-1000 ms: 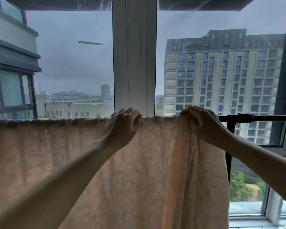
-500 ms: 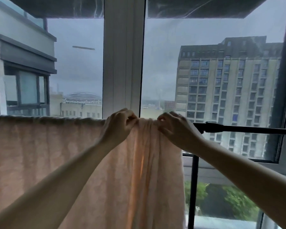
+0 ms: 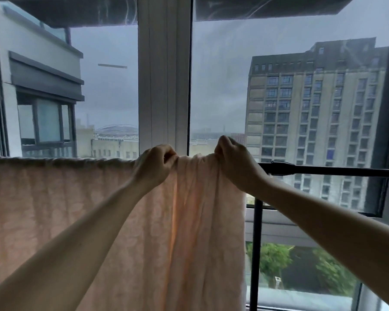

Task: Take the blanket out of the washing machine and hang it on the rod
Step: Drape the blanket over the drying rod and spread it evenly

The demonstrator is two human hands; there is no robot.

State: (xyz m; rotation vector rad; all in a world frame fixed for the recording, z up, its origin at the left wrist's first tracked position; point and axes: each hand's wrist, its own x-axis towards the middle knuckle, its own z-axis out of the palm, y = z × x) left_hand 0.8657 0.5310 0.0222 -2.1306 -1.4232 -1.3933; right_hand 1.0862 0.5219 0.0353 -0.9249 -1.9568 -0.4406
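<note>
I note left hand [image 3: 154, 166] and right hand [image 3: 233, 163], fingers curled, pinching the pale pink patterned blanket [image 3: 195, 221] bunched on the black metal rod [image 3: 323, 170]; uneven pulling risks it sliding off.

Left hand [image 3: 154, 166], right hand [image 3: 235, 163]: forearms bare, no sleeves, rings or watch visible

Blanket [image 3: 99, 221] draped over rod [image 3: 323, 170], before window [image 3: 222, 97]
</note>
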